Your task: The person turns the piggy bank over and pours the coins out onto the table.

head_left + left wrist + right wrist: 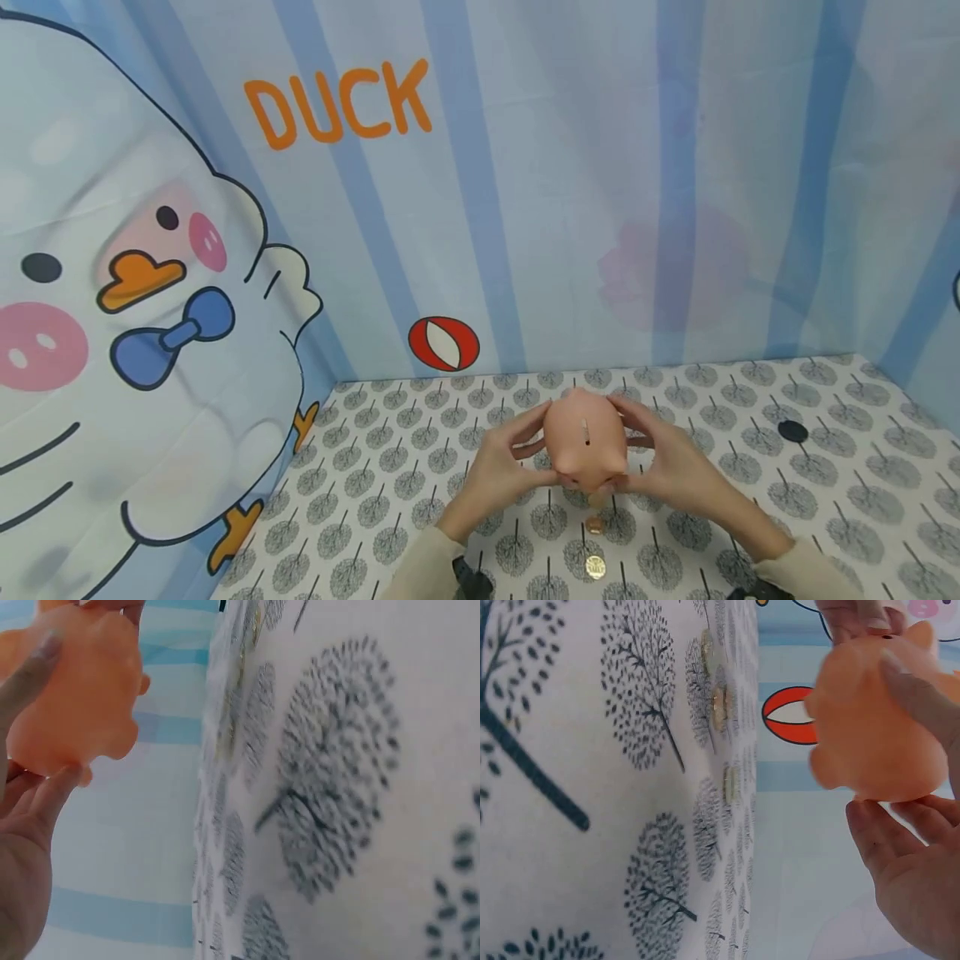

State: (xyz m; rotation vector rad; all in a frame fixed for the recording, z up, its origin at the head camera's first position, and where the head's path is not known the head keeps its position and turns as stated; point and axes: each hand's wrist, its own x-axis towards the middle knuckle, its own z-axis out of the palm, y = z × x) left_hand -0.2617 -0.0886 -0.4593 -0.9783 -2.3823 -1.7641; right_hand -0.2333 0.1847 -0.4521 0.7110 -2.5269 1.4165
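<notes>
A pink-orange piggy bank [585, 433] with a coin slot on its back is gripped from both sides. My left hand [500, 462] holds its left side, fingers and thumb bent round it. On the opposite side my right hand [667, 461] grips it likewise. The wrist views show the piggy bank [79, 690] held up off the table, legs toward the cloth. Beneath and in front of it lie a gold coin [595, 567] and a second coin [594, 525]. A third coin-like piece, partly blurred, lies close under the snout.
A black round disc [792, 431] lies on the right of the table. The patterned tablecloth [375, 467] with tree prints covers the tabletop. Behind it hangs a blue striped curtain [570, 208] with a duck print.
</notes>
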